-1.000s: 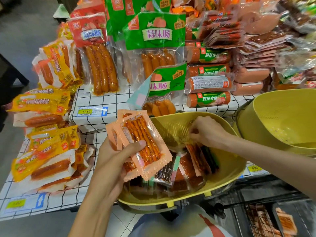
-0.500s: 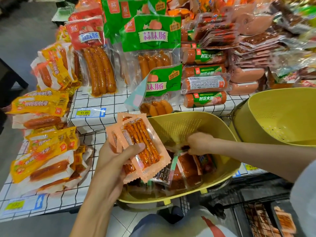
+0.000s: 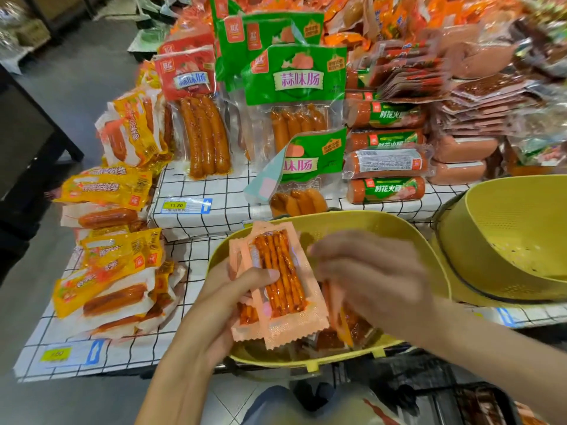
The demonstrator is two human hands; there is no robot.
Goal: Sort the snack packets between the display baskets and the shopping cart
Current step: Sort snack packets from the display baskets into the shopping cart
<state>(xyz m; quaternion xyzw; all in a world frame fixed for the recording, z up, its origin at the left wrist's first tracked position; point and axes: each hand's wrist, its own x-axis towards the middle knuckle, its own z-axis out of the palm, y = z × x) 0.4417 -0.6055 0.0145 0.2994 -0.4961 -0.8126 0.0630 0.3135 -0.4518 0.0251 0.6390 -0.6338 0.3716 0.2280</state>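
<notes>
1. The left hand [image 3: 224, 302] holds a small stack of orange snack packets [image 3: 276, 283] upright over the near yellow basket [image 3: 337, 220]. Its thumb is pressed across the front packet and its fingers are curled behind.
2. The right hand [image 3: 368, 280] is just beside the stack's right edge, also above the basket, and badly blurred. A loose orange packet [image 3: 336, 311] shows beneath it, but I cannot tell whether the fingers grip it.
3. The near yellow basket sits at the front edge of the desk [image 3: 199, 191]. More dark red packets [image 3: 359, 329] lie in its bottom under both hands.
4. A second yellow basket [image 3: 506, 240], with a perforated wall, stands just beside it on the right, tipped toward me.
5. The desk wears a white cloth with a black grid.
6. Green-labelled sausage packs [image 3: 294, 78] stand behind the baskets, a red-labelled pack [image 3: 187, 78] is left of them, and yellow packs [image 3: 104, 187] are piled at the far left.
7. A price tag [image 3: 184, 206] is fixed on the cloth's front.
</notes>
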